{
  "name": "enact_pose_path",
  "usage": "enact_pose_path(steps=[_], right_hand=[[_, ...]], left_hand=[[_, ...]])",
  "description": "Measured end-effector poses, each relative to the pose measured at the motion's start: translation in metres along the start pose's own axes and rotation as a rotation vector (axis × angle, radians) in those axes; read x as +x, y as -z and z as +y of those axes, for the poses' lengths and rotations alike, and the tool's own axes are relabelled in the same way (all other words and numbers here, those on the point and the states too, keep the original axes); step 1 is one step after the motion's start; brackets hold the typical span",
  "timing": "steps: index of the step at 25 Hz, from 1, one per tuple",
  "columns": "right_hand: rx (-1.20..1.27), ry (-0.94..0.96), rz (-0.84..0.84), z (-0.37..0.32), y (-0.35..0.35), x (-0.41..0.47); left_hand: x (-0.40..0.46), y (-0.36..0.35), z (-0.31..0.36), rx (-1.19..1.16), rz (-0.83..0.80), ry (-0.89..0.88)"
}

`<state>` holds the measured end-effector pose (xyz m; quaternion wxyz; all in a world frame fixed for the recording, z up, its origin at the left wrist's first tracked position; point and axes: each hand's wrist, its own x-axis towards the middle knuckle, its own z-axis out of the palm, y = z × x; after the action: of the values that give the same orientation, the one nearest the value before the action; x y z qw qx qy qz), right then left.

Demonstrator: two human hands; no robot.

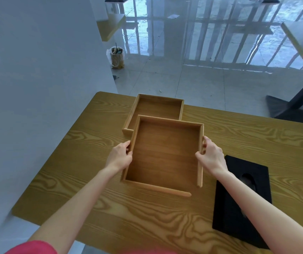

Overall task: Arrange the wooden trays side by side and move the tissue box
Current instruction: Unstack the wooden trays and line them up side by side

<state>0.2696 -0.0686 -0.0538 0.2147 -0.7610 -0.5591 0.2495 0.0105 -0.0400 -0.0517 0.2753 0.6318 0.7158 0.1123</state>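
Two wooden trays are on the wood-grain table [92, 208]. The near tray [165, 154] is held by both hands and overlaps the near edge of the far tray [158, 109], hiding part of it. My left hand [121, 154] grips the near tray's left wall. My right hand [211, 154] grips its right wall. A black tissue box [238, 217] with an oval slot lies flat on the table at the right, partly under my right forearm.
A white wall [36, 88] runs along the table's left side. Beyond the far table edge is glossy tiled floor with a small bin [117, 57], other tables and a dark table leg [297, 99] at the right.
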Motion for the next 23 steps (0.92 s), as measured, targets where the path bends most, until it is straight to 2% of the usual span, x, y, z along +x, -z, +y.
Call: enact_pose_path(steps=[5, 13, 23], right_hand=[[-0.026, 0.030, 0.047, 0.008, 0.027, 0.027], [-0.064, -0.024, 0.060, 0.037, 0.060, 0.081], [-0.018, -0.063, 0.072, 0.067, 0.075, 0.139]], left_hand=[[0.013, 0.001, 0.037, 0.042, 0.019, -0.056], [0.050, -0.018, 0.096, 0.006, 0.019, -0.080], [0.105, -0.040, 0.145, 0.023, 0.033, -0.079]])
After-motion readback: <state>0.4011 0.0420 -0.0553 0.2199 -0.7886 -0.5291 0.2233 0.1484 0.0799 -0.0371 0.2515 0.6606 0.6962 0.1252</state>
